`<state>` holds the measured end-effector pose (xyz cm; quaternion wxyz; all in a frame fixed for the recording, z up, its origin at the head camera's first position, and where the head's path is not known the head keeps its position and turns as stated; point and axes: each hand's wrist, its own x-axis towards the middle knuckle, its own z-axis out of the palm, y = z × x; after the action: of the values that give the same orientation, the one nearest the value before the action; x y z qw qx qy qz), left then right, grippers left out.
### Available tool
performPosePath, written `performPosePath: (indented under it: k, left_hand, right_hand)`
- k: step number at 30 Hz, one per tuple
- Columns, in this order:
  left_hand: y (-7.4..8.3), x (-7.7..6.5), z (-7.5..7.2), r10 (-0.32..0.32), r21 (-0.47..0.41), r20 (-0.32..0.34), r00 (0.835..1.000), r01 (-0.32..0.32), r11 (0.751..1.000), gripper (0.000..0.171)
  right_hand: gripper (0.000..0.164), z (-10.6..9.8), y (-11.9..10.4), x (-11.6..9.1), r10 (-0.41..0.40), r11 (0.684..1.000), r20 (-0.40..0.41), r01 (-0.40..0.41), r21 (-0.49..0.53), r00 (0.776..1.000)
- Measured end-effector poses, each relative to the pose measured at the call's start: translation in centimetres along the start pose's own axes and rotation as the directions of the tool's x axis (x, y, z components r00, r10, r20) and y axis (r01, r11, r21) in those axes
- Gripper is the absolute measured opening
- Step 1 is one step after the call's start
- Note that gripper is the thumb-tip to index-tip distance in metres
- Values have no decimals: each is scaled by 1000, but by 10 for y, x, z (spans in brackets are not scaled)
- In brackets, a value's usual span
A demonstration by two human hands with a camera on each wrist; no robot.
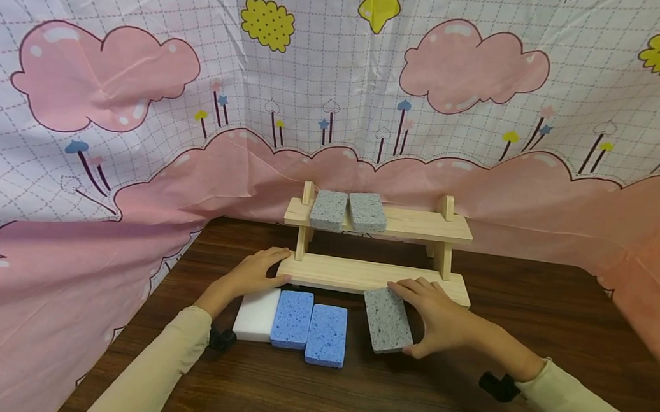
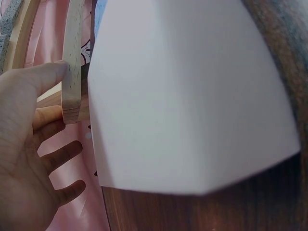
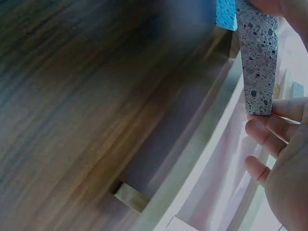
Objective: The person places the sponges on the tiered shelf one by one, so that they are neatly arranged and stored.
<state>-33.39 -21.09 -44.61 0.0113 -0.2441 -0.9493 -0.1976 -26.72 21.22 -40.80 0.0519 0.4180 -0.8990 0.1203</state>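
My right hand [image 1: 443, 319] grips a grey speckled sponge [image 1: 387, 322] by its two ends, in front of the rack's right half. In the right wrist view the thumb is at one end of the sponge [image 3: 260, 62] and fingertips are at the other. At the left end of the lower shelf [image 1: 360, 273], my left hand [image 1: 253, 272] pinches the board's end between thumb and fingers; the left wrist view shows this board [image 2: 72, 62] too. Two more grey sponges [image 1: 328, 210] lie side by side on the upper shelf [image 1: 415, 223].
Before the rack, a white sponge [image 1: 257, 316] and two blue sponges [image 1: 326, 336] lie in a row on the dark wooden table [image 1: 397, 402]. The white one is close beneath my left wrist. A patterned cloth [image 1: 316, 71] hangs behind and at the sides.
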Motion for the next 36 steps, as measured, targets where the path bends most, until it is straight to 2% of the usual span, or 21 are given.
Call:
performPosePath:
  k: [10,18,28,36]
  left_hand:
    - [-2,0,1,8,1,-8,1000,-8,1000,68]
    - [-1,-1,0,11,4,-9,1000,-11,1000,68]
    - [-1,-1,0,3,-4,-2,1000,-3,1000,69]
    - [1,-1,0,-6,-16,-1,1000,6,1000,69]
  right_hand:
    - [116,-10,5,4,10,1000,-34,-9,8,999]
    - [115,-21,8,6,-15,1000,-60,15,5,998]
    - [118,-32,14,8,12,1000,-63,-12,-2,998]
    - [114,-43,16,11,35,999,-63,-35,-7,997]
